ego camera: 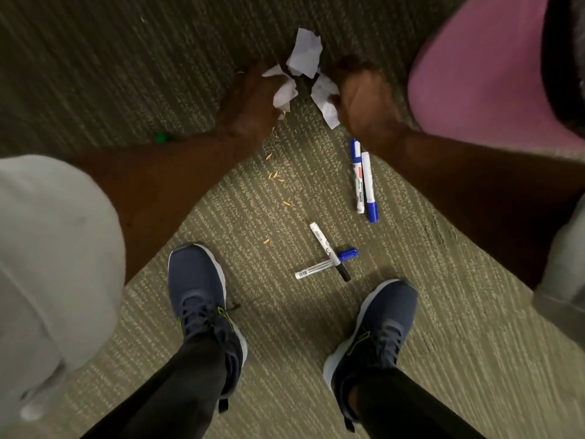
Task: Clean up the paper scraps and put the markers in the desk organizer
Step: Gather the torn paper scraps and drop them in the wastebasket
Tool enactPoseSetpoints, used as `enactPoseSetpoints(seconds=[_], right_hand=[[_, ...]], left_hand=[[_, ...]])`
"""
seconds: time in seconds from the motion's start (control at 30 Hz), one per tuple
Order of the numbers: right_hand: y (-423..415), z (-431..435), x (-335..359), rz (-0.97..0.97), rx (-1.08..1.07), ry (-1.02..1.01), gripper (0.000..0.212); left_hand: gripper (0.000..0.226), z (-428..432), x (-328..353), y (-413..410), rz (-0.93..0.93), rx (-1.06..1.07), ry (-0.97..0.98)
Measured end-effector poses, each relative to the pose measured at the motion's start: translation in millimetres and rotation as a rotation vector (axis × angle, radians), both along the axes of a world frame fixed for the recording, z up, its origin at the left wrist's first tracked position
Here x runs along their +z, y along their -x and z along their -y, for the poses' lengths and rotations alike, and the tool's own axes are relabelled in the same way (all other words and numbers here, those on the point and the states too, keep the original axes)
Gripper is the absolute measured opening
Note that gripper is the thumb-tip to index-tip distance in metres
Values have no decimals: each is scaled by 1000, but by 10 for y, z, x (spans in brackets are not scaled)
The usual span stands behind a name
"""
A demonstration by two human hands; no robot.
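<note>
I look down at a carpeted floor. My left hand (250, 99) and my right hand (364, 99) reach down side by side, each gripping crumpled white paper scraps (305, 55). One scrap (285, 91) is bunched in the left fingers and another (326, 99) in the right. Two blue-capped white markers (362, 180) lie side by side just below my right wrist. Nearer my shoes, a black-tipped marker (326, 248) lies crossed over a blue-capped marker (319, 268). No desk organizer is in view.
Small orange-tan shavings (277, 177) are scattered on the green-grey carpet (269, 312). My two dark blue shoes (202, 299) stand at the bottom. A pink seat (481, 68) fills the upper right. A small green object (163, 138) peeks out beside my left forearm.
</note>
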State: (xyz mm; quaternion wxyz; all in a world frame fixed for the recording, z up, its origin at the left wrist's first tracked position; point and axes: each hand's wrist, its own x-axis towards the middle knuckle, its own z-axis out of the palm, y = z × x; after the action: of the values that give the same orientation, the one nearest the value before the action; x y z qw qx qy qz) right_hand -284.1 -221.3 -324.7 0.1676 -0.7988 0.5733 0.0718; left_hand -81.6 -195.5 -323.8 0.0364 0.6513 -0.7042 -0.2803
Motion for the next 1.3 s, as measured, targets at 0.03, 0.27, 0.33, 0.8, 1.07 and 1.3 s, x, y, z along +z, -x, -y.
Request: enactPoseSetpoints(seconds=[0.03,0.27,0.33,0.8,1.07,1.3], right_hand=[[-26,-6,16,5,-10,-8,33],[-19,-119,299,146,-240,-10,35],[-4,-139,464,272,-327,-6,35],[180,-259,2104,696,-713,-186,35],[714,-107,2958,500,-717,2,37],[1417,-41,3212,383,-871,-32,43]], left_hand=[[25,-17,28,-21,-55,23,7],[25,-48,275,-50,-39,40,-35],[27,-122,375,-88,-49,67,4],[28,-138,2080,-81,-201,191,22],[32,180,2892,478,-358,187,37],[46,359,3156,1413,-474,166,-53]])
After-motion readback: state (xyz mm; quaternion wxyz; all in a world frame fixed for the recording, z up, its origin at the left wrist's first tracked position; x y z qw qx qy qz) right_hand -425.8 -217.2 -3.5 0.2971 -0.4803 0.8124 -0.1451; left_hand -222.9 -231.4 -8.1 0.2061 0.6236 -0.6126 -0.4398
